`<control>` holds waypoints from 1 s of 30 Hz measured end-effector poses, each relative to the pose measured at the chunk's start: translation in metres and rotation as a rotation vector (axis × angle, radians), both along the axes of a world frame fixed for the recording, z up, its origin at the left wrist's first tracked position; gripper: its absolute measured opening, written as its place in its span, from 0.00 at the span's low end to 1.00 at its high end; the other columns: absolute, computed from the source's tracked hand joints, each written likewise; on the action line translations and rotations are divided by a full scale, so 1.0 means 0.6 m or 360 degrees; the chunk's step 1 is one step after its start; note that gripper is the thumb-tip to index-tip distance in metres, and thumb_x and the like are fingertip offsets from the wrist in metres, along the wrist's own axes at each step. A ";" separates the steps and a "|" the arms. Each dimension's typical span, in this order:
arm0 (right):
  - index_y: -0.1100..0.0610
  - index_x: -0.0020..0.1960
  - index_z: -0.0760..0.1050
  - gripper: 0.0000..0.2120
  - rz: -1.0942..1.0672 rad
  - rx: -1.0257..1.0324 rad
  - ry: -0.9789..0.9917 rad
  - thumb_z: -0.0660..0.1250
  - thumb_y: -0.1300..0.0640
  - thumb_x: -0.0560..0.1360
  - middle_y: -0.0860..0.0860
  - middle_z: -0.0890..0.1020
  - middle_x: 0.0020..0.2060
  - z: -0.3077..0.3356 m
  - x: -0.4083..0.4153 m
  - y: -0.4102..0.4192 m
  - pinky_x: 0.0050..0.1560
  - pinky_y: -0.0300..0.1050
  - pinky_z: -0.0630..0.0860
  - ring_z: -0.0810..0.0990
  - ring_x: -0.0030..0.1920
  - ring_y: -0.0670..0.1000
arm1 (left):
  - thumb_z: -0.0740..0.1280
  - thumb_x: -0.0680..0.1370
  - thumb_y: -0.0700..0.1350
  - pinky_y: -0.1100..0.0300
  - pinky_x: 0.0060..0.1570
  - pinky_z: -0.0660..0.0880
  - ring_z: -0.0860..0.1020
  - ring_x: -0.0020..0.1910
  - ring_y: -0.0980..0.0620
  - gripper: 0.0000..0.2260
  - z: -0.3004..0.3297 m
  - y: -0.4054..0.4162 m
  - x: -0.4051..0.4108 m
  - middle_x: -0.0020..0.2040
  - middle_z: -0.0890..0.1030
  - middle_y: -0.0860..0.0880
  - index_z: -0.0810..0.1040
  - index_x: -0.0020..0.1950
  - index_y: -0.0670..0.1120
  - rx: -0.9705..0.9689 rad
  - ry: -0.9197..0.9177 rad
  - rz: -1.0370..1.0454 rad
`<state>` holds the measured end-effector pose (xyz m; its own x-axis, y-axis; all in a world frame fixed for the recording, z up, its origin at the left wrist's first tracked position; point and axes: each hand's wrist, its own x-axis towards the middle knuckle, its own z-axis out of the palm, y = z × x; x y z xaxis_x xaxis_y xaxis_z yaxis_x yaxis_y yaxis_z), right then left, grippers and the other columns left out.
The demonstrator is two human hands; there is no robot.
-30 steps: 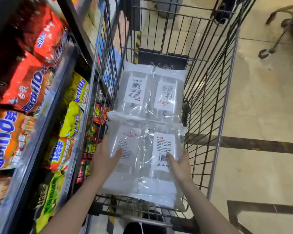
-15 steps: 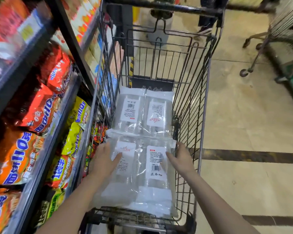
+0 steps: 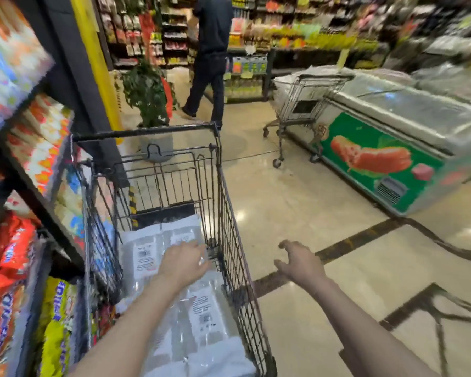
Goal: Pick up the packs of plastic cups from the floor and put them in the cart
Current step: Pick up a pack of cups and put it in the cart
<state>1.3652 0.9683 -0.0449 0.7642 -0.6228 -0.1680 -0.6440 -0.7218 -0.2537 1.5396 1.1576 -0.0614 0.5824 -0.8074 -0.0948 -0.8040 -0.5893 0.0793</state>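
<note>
1. While the head view takes in the aisle, the left hand [image 3: 184, 263] hovers palm down over the packs of plastic cups [image 3: 199, 317], which lie flat inside the cart [image 3: 230, 213]. Its fingers are relaxed and grip nothing; whether they touch the wrap is unclear in the blur.
2. Directly under and ahead of that hand lie the packs, their long axis running from the near end of the basket toward the handle end [image 3: 144, 131]. One pack lies nearer the wrist, another [image 3: 147, 248] beyond the fingertips.
3. Outside the basket, the right hand [image 3: 299, 261] hangs over the bare floor [image 3: 324, 202], fingers spread and loose, holding nothing. The wire side of the cart stands between it and the packs.
4. For any further touch on the packs the left hand is nearer, being already inside the basket; the right would have to come back over the wire side.
5. No pack shows on the floor within this view, so I judge the loading done, or any remaining packs lie out of sight.
6. To the left of the left arm runs a shelf of snack bags [image 3: 8, 281], just beside the cart. Well beyond the right hand stand a chest freezer [image 3: 408, 148] and a second cart [image 3: 307, 96]; a person [image 3: 212, 58] walks far ahead.
</note>
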 end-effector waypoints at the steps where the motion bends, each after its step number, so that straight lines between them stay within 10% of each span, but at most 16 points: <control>1: 0.53 0.66 0.67 0.21 -0.0077 -0.0039 -0.0006 0.61 0.47 0.76 0.53 0.75 0.61 0.014 -0.031 -0.005 0.53 0.47 0.74 0.74 0.61 0.54 | 0.57 0.79 0.56 0.54 0.56 0.74 0.77 0.55 0.49 0.20 0.011 -0.021 -0.011 0.58 0.77 0.48 0.70 0.66 0.47 -0.0010 -0.0011 -0.0085; 30: 0.53 0.64 0.70 0.19 -0.2527 -0.0231 0.0093 0.60 0.47 0.76 0.51 0.77 0.59 0.124 -1.189 0.119 0.54 0.48 0.75 0.75 0.59 0.53 | 0.56 0.78 0.58 0.56 0.49 0.72 0.78 0.55 0.49 0.18 0.157 -0.516 -1.101 0.55 0.80 0.51 0.74 0.59 0.49 -0.0491 -0.0163 -0.2374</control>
<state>0.6521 1.0399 0.0293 -0.6513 -0.7576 -0.0435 -0.7382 0.6459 -0.1949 0.8792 0.8479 0.0326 -0.7618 -0.6250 0.1704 -0.6399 0.7669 -0.0479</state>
